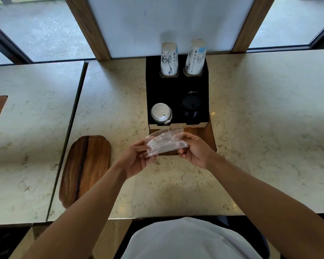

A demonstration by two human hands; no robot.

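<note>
- Head view: a crumpled clear plastic bag [166, 144] is held up in the air between both hands, just above the near edge of the lid-and-cup stand. What is inside it I cannot tell.
- The left hand [138, 159] pinches the bag's left end, thumb on top and fingers curled under it.
- The right hand [194, 149] grips the right end, with its fingers folded round the plastic and its thumb on the near side.
- Right behind the bag a wooden base [209, 135] juts out toward the person from under a black cup organizer [176, 90].
- At the near left of the organizer, a stack of white lids [160, 114] sits in its well. A stack of black lids [191, 108] sits in the near right well.
- At the far side two stacks of printed paper cups stand upside down in their holes, the left stack [169, 59] and the right stack [195, 57], both leaning slightly.
- The organizer rests on a pale marble counter [260, 128], hard against a white wall panel [166, 21] framed in wood, with windows on either side.
- To the left of the hands and well apart from them, a long wooden serving board [86, 169] lies flat on the counter.
- At the near edge the person's white shirt [191, 240] shows.
</note>
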